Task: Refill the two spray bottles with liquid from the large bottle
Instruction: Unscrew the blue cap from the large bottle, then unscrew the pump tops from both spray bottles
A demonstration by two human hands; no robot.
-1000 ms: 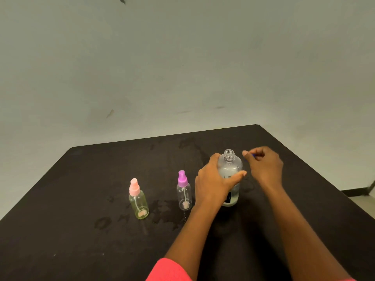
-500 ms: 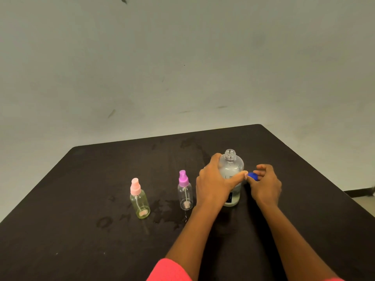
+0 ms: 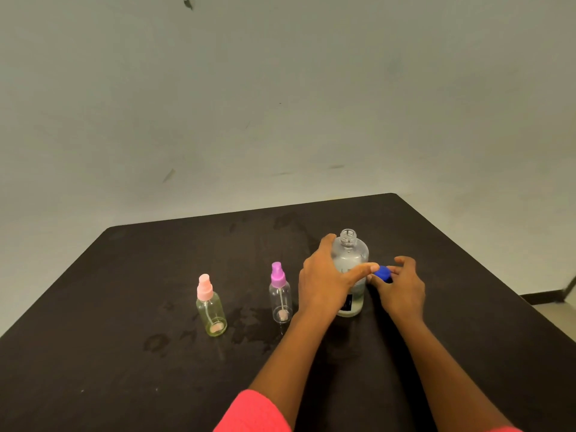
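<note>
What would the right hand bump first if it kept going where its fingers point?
Probably the large bottle, or the left hand gripping it, just ahead. The right hand, holding the blue cap, points there; depth is unclear.

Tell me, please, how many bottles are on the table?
3: a pink-capped spray bottle at left, a purple-capped spray bottle in the middle, the large bottle at right in the left hand.
</note>
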